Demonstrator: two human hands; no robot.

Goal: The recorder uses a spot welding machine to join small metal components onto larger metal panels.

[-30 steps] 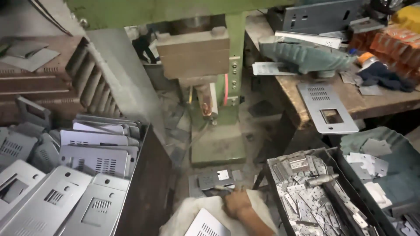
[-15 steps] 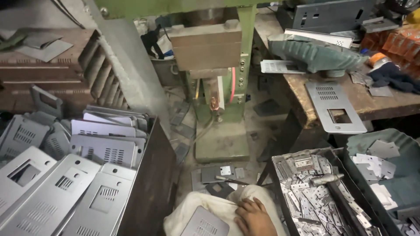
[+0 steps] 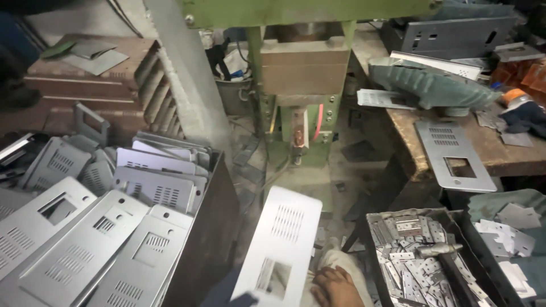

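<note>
A grey panel (image 3: 282,244) with vent slots and a square cutout lies tilted across the person's lap, its far end pointing at the green press (image 3: 301,85). The right hand (image 3: 335,287) rests on white cloth (image 3: 341,264) just beside the panel's near right edge; whether its fingers grip anything I cannot tell. The left hand is not in view. The panel is not yet at the press. Many like panels fill the bin (image 3: 210,227) at left, so much work looks left; small plates and a hammer (image 3: 441,253) lie in the tray (image 3: 369,239) at right.
</note>
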